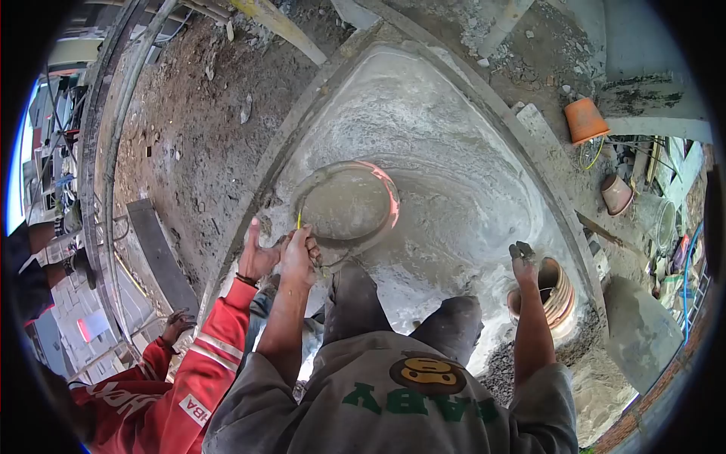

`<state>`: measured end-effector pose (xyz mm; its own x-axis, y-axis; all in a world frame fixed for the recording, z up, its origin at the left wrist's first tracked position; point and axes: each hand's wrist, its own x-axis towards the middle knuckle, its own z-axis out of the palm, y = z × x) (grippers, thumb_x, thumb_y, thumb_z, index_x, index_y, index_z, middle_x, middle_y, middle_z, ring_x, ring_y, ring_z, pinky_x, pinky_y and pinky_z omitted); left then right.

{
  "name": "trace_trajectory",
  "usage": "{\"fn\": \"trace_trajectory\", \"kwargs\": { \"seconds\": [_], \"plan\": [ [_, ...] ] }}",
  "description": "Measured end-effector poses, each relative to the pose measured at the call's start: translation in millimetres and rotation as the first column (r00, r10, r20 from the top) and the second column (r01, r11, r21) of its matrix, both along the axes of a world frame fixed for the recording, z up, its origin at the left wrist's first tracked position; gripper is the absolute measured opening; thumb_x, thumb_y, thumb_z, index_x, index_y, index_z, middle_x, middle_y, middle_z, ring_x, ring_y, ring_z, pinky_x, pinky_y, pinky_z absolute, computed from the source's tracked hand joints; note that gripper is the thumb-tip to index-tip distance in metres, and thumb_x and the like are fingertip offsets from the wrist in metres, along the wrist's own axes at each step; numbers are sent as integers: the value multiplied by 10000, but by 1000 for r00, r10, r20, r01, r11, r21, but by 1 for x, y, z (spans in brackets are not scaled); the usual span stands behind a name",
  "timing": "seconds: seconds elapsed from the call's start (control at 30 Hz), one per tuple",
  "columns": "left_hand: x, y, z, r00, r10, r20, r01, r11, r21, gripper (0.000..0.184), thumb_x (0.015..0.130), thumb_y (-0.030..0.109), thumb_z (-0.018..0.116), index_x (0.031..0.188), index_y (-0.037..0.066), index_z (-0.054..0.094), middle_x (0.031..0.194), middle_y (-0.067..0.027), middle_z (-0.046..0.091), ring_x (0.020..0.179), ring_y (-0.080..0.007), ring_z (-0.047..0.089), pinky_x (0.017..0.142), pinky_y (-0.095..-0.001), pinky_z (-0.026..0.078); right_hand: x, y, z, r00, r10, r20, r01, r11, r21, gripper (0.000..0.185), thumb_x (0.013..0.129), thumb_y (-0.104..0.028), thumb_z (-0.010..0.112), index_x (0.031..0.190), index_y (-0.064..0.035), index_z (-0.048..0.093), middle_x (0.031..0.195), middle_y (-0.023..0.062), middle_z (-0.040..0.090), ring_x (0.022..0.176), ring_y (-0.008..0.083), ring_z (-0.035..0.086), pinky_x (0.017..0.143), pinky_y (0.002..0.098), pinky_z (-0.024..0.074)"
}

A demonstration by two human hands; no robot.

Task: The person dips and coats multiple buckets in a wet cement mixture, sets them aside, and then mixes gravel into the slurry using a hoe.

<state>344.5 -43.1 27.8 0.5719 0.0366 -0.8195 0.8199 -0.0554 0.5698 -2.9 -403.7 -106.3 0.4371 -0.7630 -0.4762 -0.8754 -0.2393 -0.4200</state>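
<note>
A round bucket (344, 203) with a reddish-orange, mortar-smeared rim stands in the wet grey mix, filled nearly to the top with grey slurry. My left hand (299, 253) is closed on its handle (300, 218), a thin piece with a yellow part, at the near left of the rim. Beside it, a co-worker's hand (258, 256) in a red sleeve reaches toward the same spot. Out to the right, my right hand (523, 265) has dark, mortar-coated fingers, slightly apart, holding nothing visible. Just below it, a tilted, mortar-caked bucket (556, 296) rests on the ground.
Concrete edging (529, 151) frames the pit of wet mix (446, 121). An orange bucket (586, 121) and a smaller pot-like bucket (616, 194) lie at right. Gravel (499, 369) is near my right side. A dark plank (160, 253) and another person's legs (64, 268) are at left.
</note>
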Motion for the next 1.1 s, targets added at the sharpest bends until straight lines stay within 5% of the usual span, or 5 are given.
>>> {"fn": "trace_trajectory", "kwargs": {
  "seconds": [0.4, 0.67, 0.7, 0.83, 1.1],
  "plan": [
    [51, 126, -1, 938, 151, 313, -216, 958, 187, 154, 856, 226, 504, 743, 124, 491, 628, -15, 484, 586, -187, 528, 565, -350, 452, -178, -7, 9, 988, 130, -85, -149, 947, -284, 175, 805, -171, 499, 830, -83, 649, 842, 184, 627, 793, 345, 596, 720, 411, 489],
    [39, 77, -189, 613, -746, 262, 417, 586, 695, 581, 816, 416, 549, 1179, -31, 475, 1011, -115, 598, 925, -228, 565, 754, -371, 434, -227, -7, -74, 971, -183, -153, 96, 887, -451, 322, 734, -195, 564, 979, 12, 535, 950, 206, 545, 912, 381, 501, 822, 441, 413],
    [-35, -44, -152, 850, -525, -53, 450, 669, 591, 515, 825, 442, 543, 1159, 51, 508, 998, -66, 588, 917, -167, 550, 701, -350, 415, -232, -17, -85, 966, -102, -236, -36, 855, -517, 355, 742, -213, 578, 1012, 12, 533, 1042, 207, 527, 982, 377, 484, 880, 437, 392],
    [-224, -196, -281, 360, -771, -526, 914, 403, 34, 475, 818, 516, 538, 1078, 121, 500, 844, -42, 583, 640, -137, 515, 514, -355, 375, -210, -100, -74, 947, -157, -278, 90, 967, -240, 455, 784, -276, 569, 1163, -36, 489, 1206, 210, 472, 1158, 374, 406, 983, 435, 322],
    [-459, -329, -340, 548, -576, -607, 424, 816, -393, 412, 899, 446, 457, 1017, 56, 518, 680, -56, 537, 608, -178, 572, 562, -259, 458, -249, -154, -166, 750, 115, -651, -174, 984, -28, 287, 785, -263, 561, 1045, -146, 592, 1066, 124, 585, 1038, 300, 530, 879, 379, 412]
  ]
}}
